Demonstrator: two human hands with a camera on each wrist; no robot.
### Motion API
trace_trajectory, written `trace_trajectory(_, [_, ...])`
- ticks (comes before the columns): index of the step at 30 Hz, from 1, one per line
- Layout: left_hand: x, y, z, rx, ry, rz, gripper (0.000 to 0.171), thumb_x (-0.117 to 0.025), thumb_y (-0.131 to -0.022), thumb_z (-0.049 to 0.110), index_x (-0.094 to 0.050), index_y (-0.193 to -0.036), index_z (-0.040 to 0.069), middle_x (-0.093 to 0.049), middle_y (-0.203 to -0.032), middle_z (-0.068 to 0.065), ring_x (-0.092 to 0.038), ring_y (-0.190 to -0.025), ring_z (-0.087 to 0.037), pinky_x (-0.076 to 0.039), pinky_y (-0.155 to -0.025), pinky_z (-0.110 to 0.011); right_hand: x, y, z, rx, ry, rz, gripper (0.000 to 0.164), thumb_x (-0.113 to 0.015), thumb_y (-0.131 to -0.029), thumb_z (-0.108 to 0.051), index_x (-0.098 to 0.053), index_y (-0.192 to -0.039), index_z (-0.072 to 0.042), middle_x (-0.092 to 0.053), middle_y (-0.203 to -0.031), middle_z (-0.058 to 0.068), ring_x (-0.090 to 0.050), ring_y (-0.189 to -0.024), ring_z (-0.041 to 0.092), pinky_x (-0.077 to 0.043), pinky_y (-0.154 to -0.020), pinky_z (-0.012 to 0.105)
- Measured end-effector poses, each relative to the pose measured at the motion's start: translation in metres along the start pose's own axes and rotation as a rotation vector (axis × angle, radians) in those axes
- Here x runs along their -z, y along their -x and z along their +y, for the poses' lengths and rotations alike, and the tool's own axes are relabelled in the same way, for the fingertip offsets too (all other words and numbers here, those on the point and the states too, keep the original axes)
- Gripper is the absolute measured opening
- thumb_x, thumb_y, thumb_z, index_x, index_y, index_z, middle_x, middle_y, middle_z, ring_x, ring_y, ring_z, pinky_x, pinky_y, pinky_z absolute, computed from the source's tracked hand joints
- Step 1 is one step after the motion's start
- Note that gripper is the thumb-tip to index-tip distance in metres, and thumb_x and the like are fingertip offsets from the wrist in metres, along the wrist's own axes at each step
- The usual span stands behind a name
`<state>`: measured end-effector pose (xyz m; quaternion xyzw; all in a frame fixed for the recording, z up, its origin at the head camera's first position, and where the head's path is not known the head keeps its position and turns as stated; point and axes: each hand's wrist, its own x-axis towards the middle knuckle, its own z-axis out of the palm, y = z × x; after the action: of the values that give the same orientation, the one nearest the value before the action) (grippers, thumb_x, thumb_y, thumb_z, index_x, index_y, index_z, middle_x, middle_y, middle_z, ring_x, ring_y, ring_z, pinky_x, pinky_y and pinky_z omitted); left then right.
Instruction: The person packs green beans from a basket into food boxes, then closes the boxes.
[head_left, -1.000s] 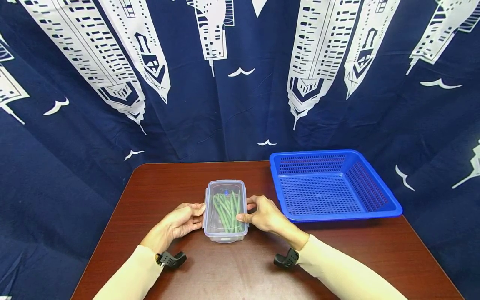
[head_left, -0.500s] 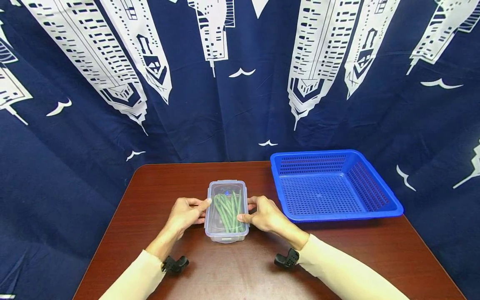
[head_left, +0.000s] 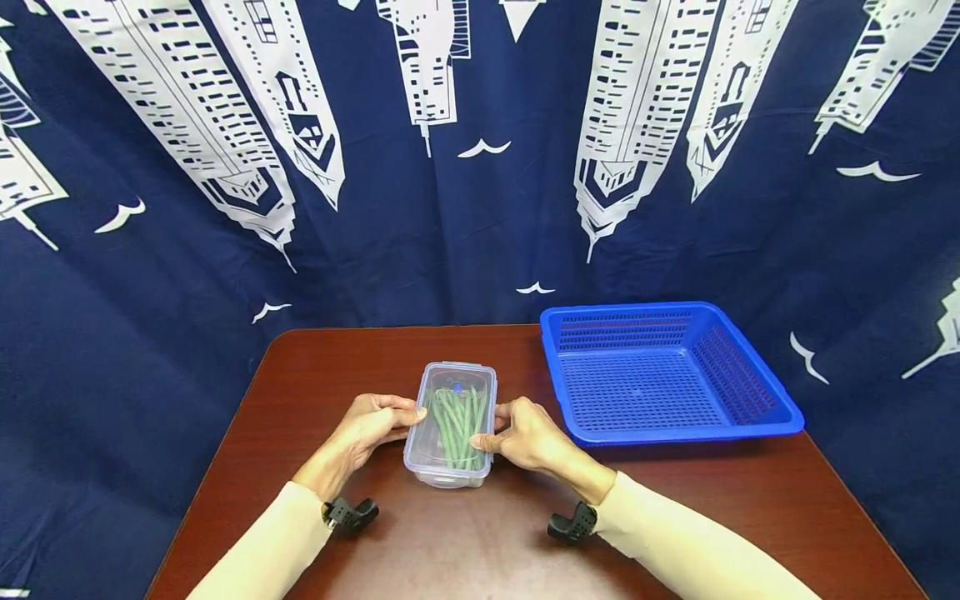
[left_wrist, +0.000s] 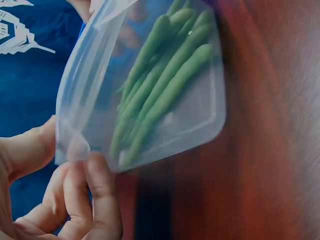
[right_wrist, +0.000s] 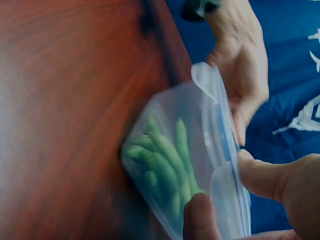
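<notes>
A clear plastic food container with a pale bluish-rimmed lid stands at the middle of the table, turned slightly. Several green beans lie inside; they show through the wall in the left wrist view. My left hand grips the left side, thumb on the lid's edge and fingers curled lower down. From the right, my right hand holds the opposite side, its thumb over the lid's edge. A clear flap sticks out from the rim in the right wrist view. Whether the base touches the table, I cannot tell.
To the right rests a blue perforated plastic basket on the brown table. A navy curtain with white building prints hangs behind the table.
The container has turned slightly, its near end shifting left and its far end right. My left hand has moved from the side to hold the lid's edge with its thumb.
</notes>
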<state>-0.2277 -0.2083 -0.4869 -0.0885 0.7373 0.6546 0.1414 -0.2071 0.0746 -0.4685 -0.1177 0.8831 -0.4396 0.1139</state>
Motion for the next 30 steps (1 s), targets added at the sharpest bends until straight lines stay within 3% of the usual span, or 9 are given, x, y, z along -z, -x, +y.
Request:
trace_trajectory(6, [0.002, 0.0, 0.011, -0.103, -0.264, 0.076, 0.031, -0.086, -0.103, 0.016, -0.087, -0.129, -0.002, -0.088, -0.122, -0.016, -0.082, -0.101, -0.02, -0.067, -0.086, -0.031, -0.013, 0.016, -0.008, -0.037, -0.005, -0.074, 0.035, -0.087, -0.107, -0.04, -0.083, -0.108, -0.005, -0.088, -0.085, 0.004, -0.088, -0.076, 0.021, -0.058, -0.069, 0.028])
trace_trajectory(11, [0.002, -0.001, 0.012, -0.164, -0.382, 0.108, 0.03, -0.085, -0.107, 0.021, -0.088, -0.132, 0.005, -0.086, -0.132, -0.019, -0.081, -0.114, -0.025, -0.064, -0.09, -0.031, -0.009, 0.019, -0.013, -0.024, 0.112, -0.117, 0.04, -0.08, -0.111, -0.046, -0.09, -0.097, -0.009, -0.084, -0.073, 0.003, -0.083, -0.066, 0.015, -0.057, -0.066, 0.03])
trace_trajectory(14, [0.004, 0.001, 0.012, -0.175, -0.399, 0.125, 0.036, -0.085, -0.108, 0.026, -0.086, -0.138, 0.006, -0.087, -0.132, -0.019, -0.084, -0.117, -0.028, -0.068, -0.097, -0.039, 0.001, 0.016, -0.019, 0.044, 0.235, -0.086, 0.048, -0.079, -0.112, -0.045, -0.086, -0.075, -0.014, -0.076, -0.057, -0.003, -0.072, -0.058, 0.008, -0.049, -0.057, 0.027])
trace_trajectory(17, [0.009, 0.006, 0.014, -0.23, -0.466, 0.153, 0.046, -0.085, -0.109, 0.031, -0.08, -0.147, 0.005, -0.085, -0.137, -0.019, -0.086, -0.12, -0.033, -0.068, -0.103, -0.049, 0.012, 0.008, -0.027, 0.13, 0.313, 0.02, 0.052, -0.083, -0.11, -0.038, -0.081, -0.062, -0.018, -0.068, -0.051, -0.007, -0.064, -0.056, 0.007, -0.045, -0.053, 0.028])
trace_trajectory(20, [0.014, 0.015, 0.015, -0.353, -0.584, 0.204, 0.054, -0.088, -0.107, 0.031, -0.076, -0.153, 0.006, -0.081, -0.146, -0.02, -0.083, -0.124, -0.039, -0.067, -0.104, -0.055, 0.02, -0.007, -0.031, 0.231, 0.348, 0.155, 0.039, -0.087, -0.105, -0.032, -0.084, -0.071, -0.015, -0.072, -0.059, -0.006, -0.065, -0.061, 0.012, -0.05, -0.055, 0.032])
trace_trajectory(24, [0.019, 0.03, 0.01, -0.584, -0.731, 0.22, 0.061, -0.098, -0.098, 0.028, -0.078, -0.152, 0.009, -0.074, -0.151, -0.02, -0.077, -0.133, -0.042, -0.062, -0.111, -0.061, 0.022, -0.039, -0.022, 0.359, 0.43, 0.269, 0.028, -0.089, -0.102, -0.031, -0.085, -0.099, -0.003, -0.079, -0.083, 0.006, -0.071, -0.075, 0.021, -0.058, -0.063, 0.045])
trace_trajectory(27, [0.02, 0.04, 0.005, -0.734, -0.827, 0.149, 0.062, -0.103, -0.091, 0.031, -0.082, -0.147, 0.014, -0.071, -0.157, -0.014, -0.07, -0.144, -0.041, -0.058, -0.118, -0.061, 0.024, -0.055, -0.026, 0.359, 0.491, 0.218, 0.039, -0.089, -0.102, -0.03, -0.083, -0.123, 0.003, -0.078, -0.106, 0.018, -0.076, -0.09, 0.031, -0.065, -0.078, 0.053])
trace_trajectory(30, [0.022, 0.048, 0.002, -0.805, -0.92, 0.033, 0.061, -0.104, -0.09, 0.036, -0.084, -0.145, 0.018, -0.069, -0.163, -0.009, -0.065, -0.151, -0.038, -0.057, -0.121, -0.059, 0.03, -0.058, -0.041, 0.294, 0.524, 0.087, 0.053, -0.089, -0.103, -0.025, -0.076, -0.144, 0.007, -0.076, -0.131, 0.025, -0.08, -0.112, 0.04, -0.067, -0.1, 0.057])
